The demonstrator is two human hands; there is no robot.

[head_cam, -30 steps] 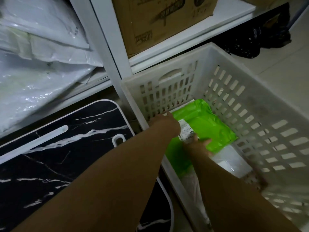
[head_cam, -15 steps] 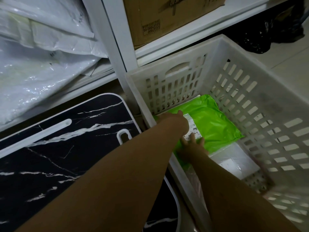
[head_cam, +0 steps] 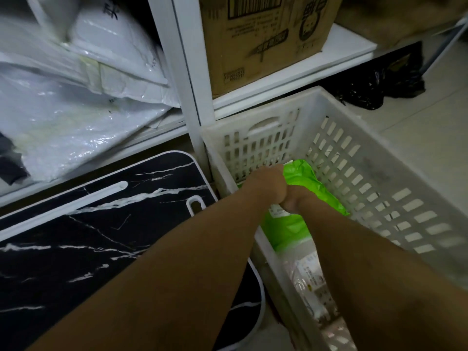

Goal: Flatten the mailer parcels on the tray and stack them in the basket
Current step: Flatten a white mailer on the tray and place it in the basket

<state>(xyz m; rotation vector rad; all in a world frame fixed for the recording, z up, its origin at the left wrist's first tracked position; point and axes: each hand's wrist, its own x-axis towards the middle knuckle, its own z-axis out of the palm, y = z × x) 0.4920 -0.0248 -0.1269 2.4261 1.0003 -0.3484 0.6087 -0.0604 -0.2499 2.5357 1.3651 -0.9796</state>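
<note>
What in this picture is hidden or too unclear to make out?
All in the head view:
- Fingers of the left hand and right hand: turned away, so their hold on the green mailer is unclear.
- Label on the mailer: mostly covered by the hands, print too small.
- Parcels lower in the basket: blurred, partly behind the right forearm.
- Cardboard box: top cut off by the frame edge.

Two bare forearms, no sleeves in view, left hand (head_cam: 266, 183), right hand (head_cam: 297, 201)
</note>
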